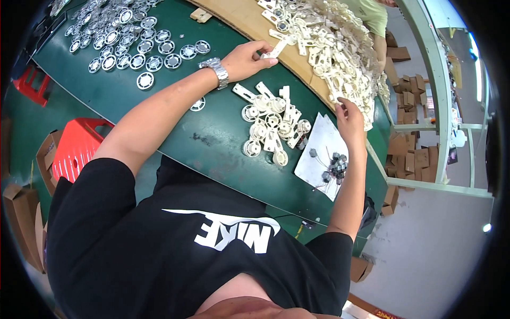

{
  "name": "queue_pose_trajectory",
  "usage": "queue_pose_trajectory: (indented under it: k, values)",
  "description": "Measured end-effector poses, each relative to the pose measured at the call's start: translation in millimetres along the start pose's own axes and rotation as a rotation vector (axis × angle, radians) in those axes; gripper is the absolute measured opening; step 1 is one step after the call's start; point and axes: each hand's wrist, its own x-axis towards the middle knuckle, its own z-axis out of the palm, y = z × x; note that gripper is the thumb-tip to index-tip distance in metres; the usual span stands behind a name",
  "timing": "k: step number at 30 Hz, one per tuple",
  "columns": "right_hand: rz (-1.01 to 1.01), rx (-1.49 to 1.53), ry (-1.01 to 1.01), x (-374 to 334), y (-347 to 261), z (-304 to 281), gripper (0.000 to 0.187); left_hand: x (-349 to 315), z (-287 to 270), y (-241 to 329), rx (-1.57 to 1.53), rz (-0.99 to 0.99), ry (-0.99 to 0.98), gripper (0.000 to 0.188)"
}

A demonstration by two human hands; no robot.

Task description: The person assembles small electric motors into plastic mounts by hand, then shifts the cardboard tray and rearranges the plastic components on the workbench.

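Green table: left hand pinching cream bracket; right hand at pile.

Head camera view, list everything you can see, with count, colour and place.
Table: one, dark green, centre.
Round wheel-like discs: many, white and grey, far left of the table.
Cream plastic brackets: large heap, far right.
Assembled cream parts: small cluster, middle of the table.
White sheet: one, right of the cluster.
Small dark metal parts: a handful, on the sheet.
Stools: two, red, on the left.
Cardboard boxes: several, brown, on the right.
Another person's green sleeve: top right.
Wristwatch: one, silver, left wrist.
Left hand: on a cream bracket.
Right hand: at the heap's edge.
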Motion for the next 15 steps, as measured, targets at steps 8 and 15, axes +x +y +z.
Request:
queue_pose_trajectory:
  k: [8, 15]
  values:
    - [-0.151, -0.059, 0.001, 44.5, -10.0, 18.8, 0.025, -2.3, 5.7, 5.6, 0.073, -0.004, -0.005, 0.044]
    - [-0.116, -0.015, -0.063, 2.9, 3.4, -20.9, 0.019, 6.2, 6.2, -21.2, -0.053, 0.012, 0.009, 0.05]
